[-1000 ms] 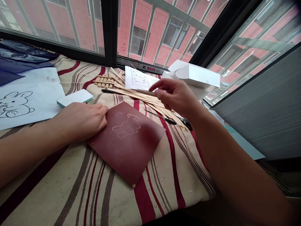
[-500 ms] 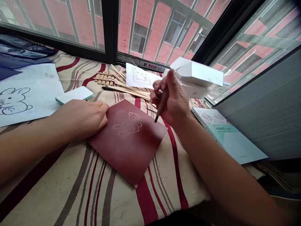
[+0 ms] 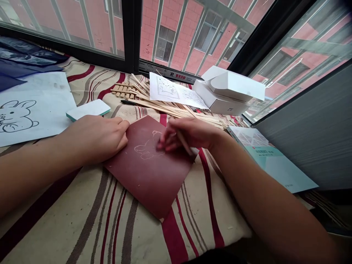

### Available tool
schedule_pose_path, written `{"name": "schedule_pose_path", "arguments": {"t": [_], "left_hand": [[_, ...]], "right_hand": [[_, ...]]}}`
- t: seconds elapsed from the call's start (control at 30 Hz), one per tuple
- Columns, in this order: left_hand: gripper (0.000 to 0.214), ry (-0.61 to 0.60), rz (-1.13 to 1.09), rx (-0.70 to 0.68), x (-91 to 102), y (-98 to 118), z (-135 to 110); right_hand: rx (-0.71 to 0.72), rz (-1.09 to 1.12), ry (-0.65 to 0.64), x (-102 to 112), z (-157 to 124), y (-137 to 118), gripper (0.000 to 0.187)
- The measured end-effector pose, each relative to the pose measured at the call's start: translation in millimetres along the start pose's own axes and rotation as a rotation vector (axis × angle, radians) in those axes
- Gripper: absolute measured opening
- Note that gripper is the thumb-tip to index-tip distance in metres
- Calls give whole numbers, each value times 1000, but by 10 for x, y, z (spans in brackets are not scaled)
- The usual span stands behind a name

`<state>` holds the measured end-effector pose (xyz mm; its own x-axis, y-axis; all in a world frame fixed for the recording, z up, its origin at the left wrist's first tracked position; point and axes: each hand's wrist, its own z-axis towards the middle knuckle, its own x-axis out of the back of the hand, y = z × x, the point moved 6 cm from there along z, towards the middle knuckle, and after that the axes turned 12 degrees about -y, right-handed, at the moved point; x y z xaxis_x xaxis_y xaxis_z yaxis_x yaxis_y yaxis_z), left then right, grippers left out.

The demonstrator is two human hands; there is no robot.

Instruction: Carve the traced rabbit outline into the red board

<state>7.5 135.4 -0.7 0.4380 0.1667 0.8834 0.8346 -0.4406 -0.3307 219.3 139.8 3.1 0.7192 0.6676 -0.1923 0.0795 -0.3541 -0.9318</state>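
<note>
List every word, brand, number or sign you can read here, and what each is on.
"ZTE": on the white box.
P-like logo, red characters and small print on the window frame strip: characters and print too blurred to read.
Title and smaller lettering on the book: too blurred to read.

Left grip (image 3: 100, 138) resting on the left edge of a maroon board (image 3: 145, 183) that bears a pale rabbit outline (image 3: 145, 148); right grip (image 3: 194, 132), its fingers blurred, holding a slim brown tool (image 3: 183, 140) over the opposite side. Behind: wooden strips (image 3: 159, 106), a printed sheet (image 3: 176, 92) and a white box (image 3: 229, 105).
</note>
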Motion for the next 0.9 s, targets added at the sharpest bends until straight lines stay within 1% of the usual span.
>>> {"name": "schedule_pose_path", "arguments": {"t": [0.03, 0.07, 0.1, 0.13, 0.17, 0.2, 0.23, 0.3, 0.33, 0.37, 0.43, 0.5, 0.57, 0.63, 0.7, 0.8, 0.9], "left_hand": [[27, -8, -4, 5, -2, -6, 0], [27, -16, -5, 12, -2, -12, -2], [27, -20, -2, 15, 0, -15, -6], [27, -23, 1, 15, 3, -15, -11], [27, -26, 4, 13, 5, -14, -15], [27, -29, 6, 11, 5, -12, -18], [26, -32, 7, 10, 3, -10, -19], [26, -40, 6, 17, -9, -11, -12], [25, -35, 2, 23, -14, -13, -6], [25, -26, -1, 26, -18, -16, 2], [25, -1, -3, 28, -24, -22, 17], [25, 4, -5, 30, -36, -34, 27], [25, -8, -6, 26, -45, -46, 30], [24, -16, -10, 21, -42, -52, 22], [24, -14, -14, 14, -28, -46, 11], [23, -28, -24, 23, -24, -38, 6], [21, -28, -28, 36, -23, -35, 15]], "right_hand": [[122, 10, 155, 114, -54, -73, 38], [222, 21, 247, 179, -109, -128, 38], [278, 27, 263, 193, -141, -156, 38], [238, 34, 166, 138, -127, -132, 39], [145, 28, 36, 56, -103, -78, 39], [77, 6, -31, 5, -90, -36, 39], [86, -15, 10, 18, -87, -40, 39], [271, -7, 252, 135, -119, -146, 38], [369, 14, 332, 164, -138, -199, 37], [451, 28, 373, 168, -149, -245, 35], [544, 30, 349, 101, -133, -306, 29], [579, 9, 283, -9, -98, -326, 20], [587, 8, 205, -117, -52, -306, 19], [608, -9, 172, -187, -22, -278, 22], [658, -56, 205, -212, -16, -266, 23], [723, -112, 323, -213, -24, -264, 21], [729, -125, 444, -191, -24, -262, 13]]}}
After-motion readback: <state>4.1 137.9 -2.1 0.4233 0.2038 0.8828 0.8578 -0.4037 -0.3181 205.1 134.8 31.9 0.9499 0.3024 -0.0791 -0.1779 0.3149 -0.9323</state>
